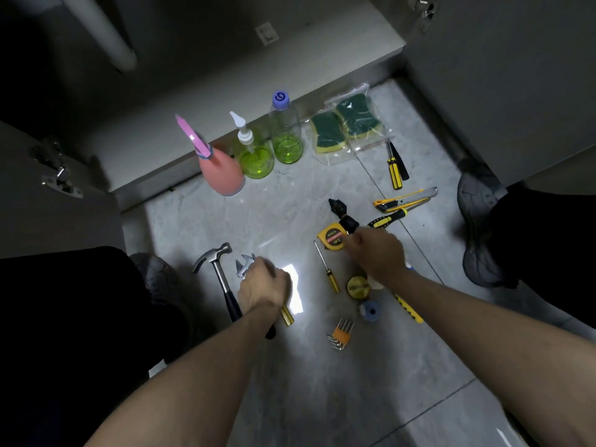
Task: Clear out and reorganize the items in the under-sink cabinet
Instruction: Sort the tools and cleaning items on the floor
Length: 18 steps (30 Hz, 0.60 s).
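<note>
Left hand (264, 282) is gripping the wrench (243, 265) beside the hammer (219, 272); right hand (375, 253) is clutching the tape measure (330, 237) mid-floor. I'd be lifting each straight up, grouping tools together.

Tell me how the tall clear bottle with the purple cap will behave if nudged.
The bottle stands upright, tall and narrow, so it probably tips easily. The green liquid fills only its lower part, which likely steadies it somewhat and keeps it fairly light. Its round body would probably roll once down.
</note>
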Available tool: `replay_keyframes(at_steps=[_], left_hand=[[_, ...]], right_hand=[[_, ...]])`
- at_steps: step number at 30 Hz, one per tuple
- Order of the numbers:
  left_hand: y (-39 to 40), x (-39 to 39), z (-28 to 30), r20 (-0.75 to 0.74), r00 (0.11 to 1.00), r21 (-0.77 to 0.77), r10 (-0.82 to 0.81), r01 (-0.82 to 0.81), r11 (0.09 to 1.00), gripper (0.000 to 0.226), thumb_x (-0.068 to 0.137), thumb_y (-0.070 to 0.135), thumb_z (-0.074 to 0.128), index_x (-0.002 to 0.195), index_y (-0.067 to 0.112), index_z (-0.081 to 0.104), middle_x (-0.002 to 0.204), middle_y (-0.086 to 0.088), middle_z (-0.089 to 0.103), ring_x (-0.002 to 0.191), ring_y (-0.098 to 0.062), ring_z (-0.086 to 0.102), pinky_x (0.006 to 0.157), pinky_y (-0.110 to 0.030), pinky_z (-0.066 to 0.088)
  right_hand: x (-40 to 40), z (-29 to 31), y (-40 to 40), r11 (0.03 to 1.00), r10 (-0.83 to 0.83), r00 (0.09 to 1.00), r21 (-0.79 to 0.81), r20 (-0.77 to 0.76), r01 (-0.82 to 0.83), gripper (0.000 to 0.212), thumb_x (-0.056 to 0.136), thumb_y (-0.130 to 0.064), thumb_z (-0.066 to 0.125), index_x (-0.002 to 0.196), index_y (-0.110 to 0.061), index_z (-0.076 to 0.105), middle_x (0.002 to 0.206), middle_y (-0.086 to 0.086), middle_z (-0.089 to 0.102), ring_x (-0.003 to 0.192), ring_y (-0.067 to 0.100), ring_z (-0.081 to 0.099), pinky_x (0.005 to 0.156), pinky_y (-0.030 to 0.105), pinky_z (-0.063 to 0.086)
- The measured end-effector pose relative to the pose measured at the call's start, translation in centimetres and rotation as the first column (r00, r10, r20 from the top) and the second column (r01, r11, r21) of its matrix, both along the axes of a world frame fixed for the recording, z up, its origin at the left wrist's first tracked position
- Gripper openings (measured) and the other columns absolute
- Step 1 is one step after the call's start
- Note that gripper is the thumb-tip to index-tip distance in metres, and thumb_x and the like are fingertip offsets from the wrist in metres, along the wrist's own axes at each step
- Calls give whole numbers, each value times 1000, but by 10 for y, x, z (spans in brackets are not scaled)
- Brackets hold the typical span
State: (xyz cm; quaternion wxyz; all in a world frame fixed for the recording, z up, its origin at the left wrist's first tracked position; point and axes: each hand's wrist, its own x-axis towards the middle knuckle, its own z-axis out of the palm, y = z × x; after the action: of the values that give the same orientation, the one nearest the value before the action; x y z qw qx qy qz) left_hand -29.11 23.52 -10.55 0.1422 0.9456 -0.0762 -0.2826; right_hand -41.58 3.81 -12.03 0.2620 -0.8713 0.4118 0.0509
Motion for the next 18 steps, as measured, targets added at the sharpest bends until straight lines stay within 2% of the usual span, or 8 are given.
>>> replay_keyframes(at_steps=[2,4,6,9,11,13,15,18], left_hand=[[-19,2,2,5,997,-70,-71,71,995,4,90,31,53,93,31,52,86,10,56,95,-26,63,73,-30,39],[-45,5,2,8,986,-145,-166,165,976,8,89,34,54,96,31,55,99,8,62,96,-23,61,74,-30,42],[-75,11,3,31,967,-191,-252,253,949,8,90,37,54,96,31,56,99,9,63,92,-22,60,72,-29,41],[-122,22,5,68,941,-202,-332,339,919,9,90,36,52,82,31,52,76,14,55,79,-20,55,62,-29,35],[-147,28,5,68,929,-215,-364,370,904,9,88,36,54,80,30,53,74,13,55,75,-19,52,61,-29,34],[-171,32,4,71,922,-214,-382,388,897,8,88,33,55,80,31,54,76,12,56,75,-19,52,60,-29,34],[-201,32,2,72,912,-212,-403,409,888,10,90,31,54,80,32,54,78,12,56,77,-17,53,64,-28,35],[-256,22,-4,19,885,-230,-464,456,860,9,91,32,54,84,29,58,90,8,65,85,-18,58,70,-28,41]], right_hand=[[0,5,-36,966,-253,967,49,-14,254,46,95,-53,51,77,-13,63,78,10,68,79,33,65,69,36,51],[-7,5,-71,899,-416,899,83,-136,429,52,91,-60,53,95,-10,66,101,17,69,97,39,65,80,39,50],[-16,0,-91,866,-449,858,116,-249,487,70,84,-74,53,108,-9,64,112,17,66,105,39,63,83,39,49],[-16,-12,-100,803,-499,825,216,-266,556,83,74,-82,58,115,-10,63,116,14,65,109,37,62,89,40,50],[-13,-21,-101,723,-577,785,304,-227,620,77,72,-75,67,111,-9,65,114,14,67,107,36,63,87,39,51],[-11,-27,-100,608,-663,718,408,-211,681,64,73,-62,74,102,-5,68,108,15,70,99,34,65,78,35,51],[-16,-28,-95,537,-710,673,459,-207,708,53,78,-51,71,99,-3,70,106,17,72,96,34,66,73,32,46],[-29,-20,-76,486,-823,564,433,-65,759,39,87,-43,59,103,-8,66,107,18,70,98,37,64,80,38,50]])
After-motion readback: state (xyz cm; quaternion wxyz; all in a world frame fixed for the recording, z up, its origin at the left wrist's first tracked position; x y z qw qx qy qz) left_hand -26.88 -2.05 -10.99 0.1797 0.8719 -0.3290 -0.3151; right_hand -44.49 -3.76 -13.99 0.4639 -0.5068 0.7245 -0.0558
